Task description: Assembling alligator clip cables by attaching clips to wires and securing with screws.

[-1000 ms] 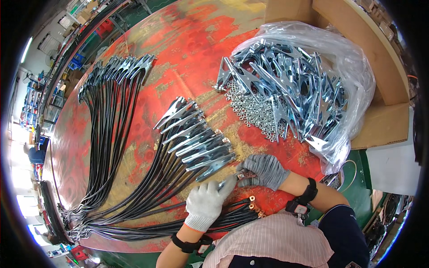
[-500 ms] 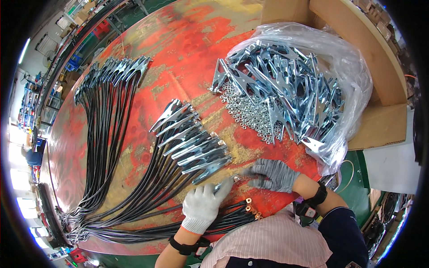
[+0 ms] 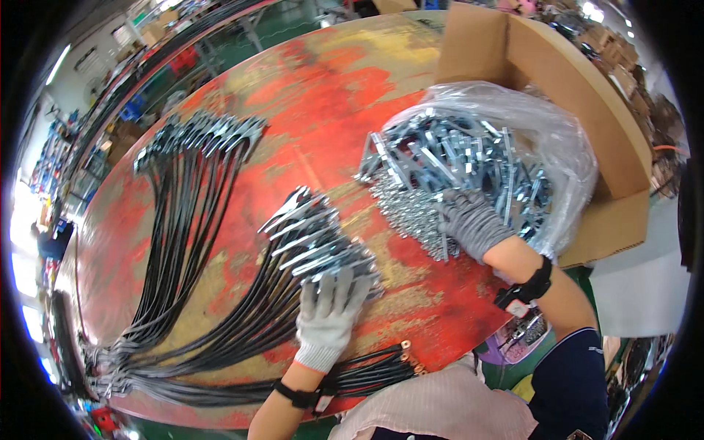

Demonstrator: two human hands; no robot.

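Note:
My left hand [image 3: 328,315], in a white glove, lies with fingers stretched and apart over the near end of a row of silver metal clamps [image 3: 312,233]. These clamps are fixed to black cables [image 3: 242,326]. My right hand [image 3: 473,224], in a grey glove, is at the edge between a pile of small metal nuts [image 3: 407,209] and a heap of loose clamps [image 3: 455,154]. Its fingers point into the pile and their tips are blurred, so their grip is hard to make out. More cables with copper ring ends [image 3: 405,345] lie near my body.
A second bundle of cables with clamps [image 3: 202,136] lies at the far left of the round red table [image 3: 323,92]. Clear plastic sheeting [image 3: 576,158] surrounds the loose clamps, inside an open cardboard box [image 3: 612,103]. A purple tray [image 3: 521,341] sits below the table's right edge.
Before, both hands were together near the copper ring ends, the left around a clamp. Since then my left hand has moved onto the clamp row and my right hand up to the loose parts.

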